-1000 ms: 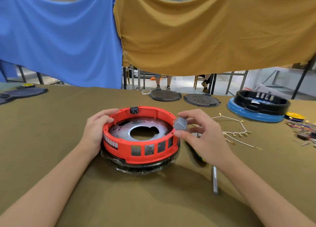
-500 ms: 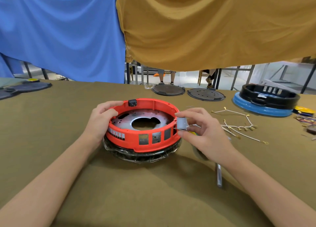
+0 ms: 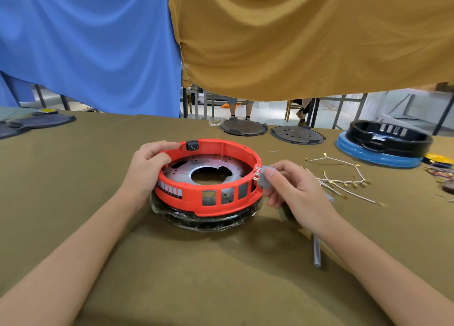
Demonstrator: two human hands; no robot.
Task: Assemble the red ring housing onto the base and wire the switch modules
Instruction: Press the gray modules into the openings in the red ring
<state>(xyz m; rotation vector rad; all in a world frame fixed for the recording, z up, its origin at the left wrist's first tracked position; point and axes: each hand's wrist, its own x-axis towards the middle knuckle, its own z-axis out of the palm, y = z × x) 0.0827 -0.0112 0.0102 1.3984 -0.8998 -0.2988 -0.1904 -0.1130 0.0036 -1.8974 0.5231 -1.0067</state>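
We see the red ring housing (image 3: pixel 208 178), smooth plastic with square windows, sitting on the dark base (image 3: pixel 204 219) in the middle of the cloth-covered tabletop (image 3: pixel 221 276), with bare cloth on its near side. The left hand (image 3: pixel 147 165) curls its grip over the far left rim. The right hand (image 3: pixel 292 190) pinches a small grey switch module (image 3: pixel 264 179) against the right outer wall, near the thin white wires (image 3: pixel 344 181).
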